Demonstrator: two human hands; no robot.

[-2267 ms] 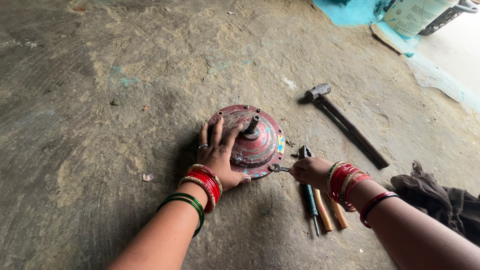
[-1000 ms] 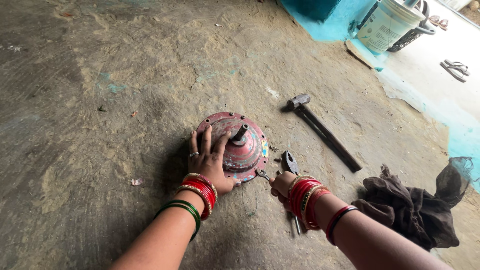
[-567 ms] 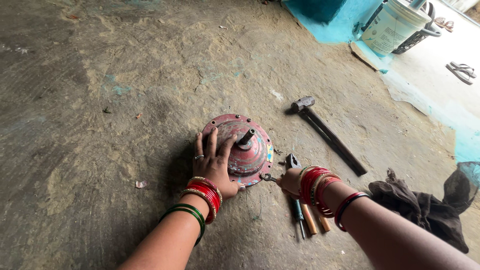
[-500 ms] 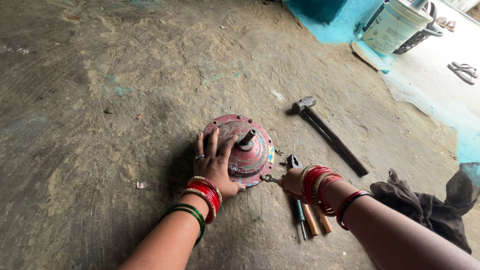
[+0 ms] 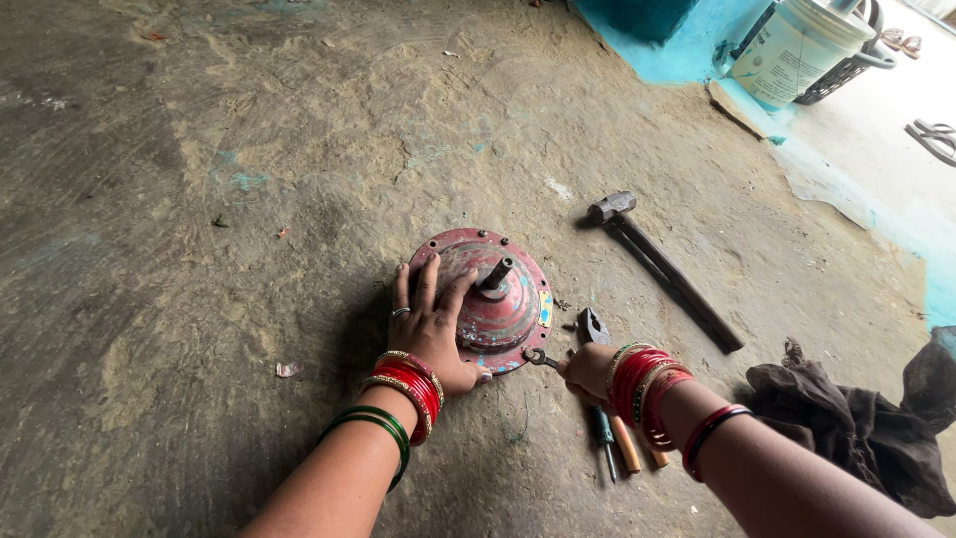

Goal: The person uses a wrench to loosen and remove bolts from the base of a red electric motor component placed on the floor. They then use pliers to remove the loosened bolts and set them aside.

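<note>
A round red metal housing (image 5: 503, 309) with a short centre shaft (image 5: 496, 274) lies flat on the concrete floor. My left hand (image 5: 430, 324) presses on its left side, fingers spread. My right hand (image 5: 588, 371) grips a small spanner (image 5: 541, 358) whose ring end sits at the housing's lower right rim. Both wrists carry red and green bangles.
Pliers (image 5: 595, 326) and screwdrivers (image 5: 619, 448) lie under my right wrist. A hammer (image 5: 662, 267) lies to the right. A dark cloth (image 5: 861, 423) sits at the far right. A white bucket (image 5: 792, 50) and a basket stand at the top right by a turquoise wall base.
The view has shifted slightly. My right hand with the spanner has stayed at the housing's lower right rim, and my left hand has kept pressing on the housing.
</note>
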